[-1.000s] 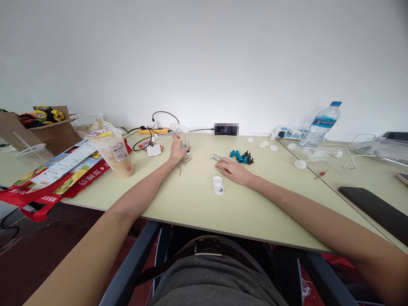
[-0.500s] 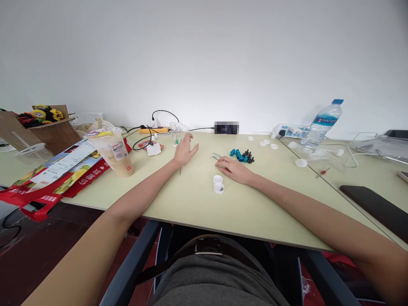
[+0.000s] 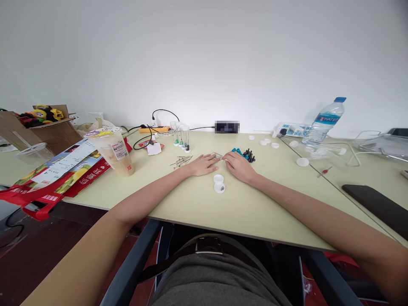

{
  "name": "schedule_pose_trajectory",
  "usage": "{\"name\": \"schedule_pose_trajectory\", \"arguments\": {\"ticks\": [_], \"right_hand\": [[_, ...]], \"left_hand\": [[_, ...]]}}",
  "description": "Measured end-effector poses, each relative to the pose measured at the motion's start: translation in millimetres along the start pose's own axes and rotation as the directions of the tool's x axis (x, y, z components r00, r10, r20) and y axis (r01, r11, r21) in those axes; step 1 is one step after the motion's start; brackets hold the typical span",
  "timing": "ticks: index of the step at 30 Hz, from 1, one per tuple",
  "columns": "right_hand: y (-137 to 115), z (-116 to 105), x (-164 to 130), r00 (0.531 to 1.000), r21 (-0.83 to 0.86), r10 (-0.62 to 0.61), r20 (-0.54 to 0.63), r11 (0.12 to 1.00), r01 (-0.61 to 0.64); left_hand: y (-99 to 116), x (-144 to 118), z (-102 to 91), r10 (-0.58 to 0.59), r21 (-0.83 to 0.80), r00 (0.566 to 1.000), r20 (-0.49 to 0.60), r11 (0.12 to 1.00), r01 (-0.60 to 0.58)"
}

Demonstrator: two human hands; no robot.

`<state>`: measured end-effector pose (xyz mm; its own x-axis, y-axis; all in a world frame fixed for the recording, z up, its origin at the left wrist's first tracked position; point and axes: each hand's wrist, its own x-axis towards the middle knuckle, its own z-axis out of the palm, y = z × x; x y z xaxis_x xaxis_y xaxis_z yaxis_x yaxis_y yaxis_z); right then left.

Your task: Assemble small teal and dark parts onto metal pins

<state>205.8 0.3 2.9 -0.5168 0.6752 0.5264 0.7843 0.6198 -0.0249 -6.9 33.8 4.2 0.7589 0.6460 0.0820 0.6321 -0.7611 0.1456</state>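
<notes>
My left hand [image 3: 204,165] lies flat on the table [image 3: 178,199], fingers stretched toward a row of thin wire-like pieces [image 3: 216,155]. Facing it, my right hand [image 3: 239,166] rests palm down, fingertips bent onto the table by the right end of that row; small pale bits show under them. Behind the right hand are blue knob-like pieces [image 3: 236,150] and black screw-like pieces [image 3: 249,155]. Two small white caps [image 3: 218,179] stand in front of the hands, the nearer one holding tiny dark parts. A loose pile of thin metal pieces [image 3: 182,161] lies beside my left wrist.
Clear tubes [image 3: 183,136] with white bases stand behind the pile. On the left are a drink cup [image 3: 116,153], a red bag [image 3: 60,178] and a cardboard box [image 3: 57,134]. Rightward lie white caps [image 3: 302,162], a water bottle [image 3: 325,121] and a dark phone-like slab [image 3: 376,208].
My left hand has come down from near the tubes, moving right and closer to my right hand. The metal pile and more tubes are now uncovered. My right hand has shifted slightly right.
</notes>
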Motion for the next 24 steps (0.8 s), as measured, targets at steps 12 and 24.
{"name": "schedule_pose_trajectory", "arguments": {"ticks": [12, 24], "right_hand": [[10.5, 11.9, 0.4, 0.985, 0.013, 0.067, 0.156, 0.997, -0.07], [9.4, 11.0, -0.6, 0.987, 0.017, 0.068, 0.147, 0.997, -0.071]], "left_hand": [[0.0, -12.8, -34.7, -0.029, 0.225, 0.966, -0.257, 0.97, 0.089], [-68.5, -46.1, -50.2, -0.523, 0.26, 0.841, -0.136, 0.801, 0.54]]}}
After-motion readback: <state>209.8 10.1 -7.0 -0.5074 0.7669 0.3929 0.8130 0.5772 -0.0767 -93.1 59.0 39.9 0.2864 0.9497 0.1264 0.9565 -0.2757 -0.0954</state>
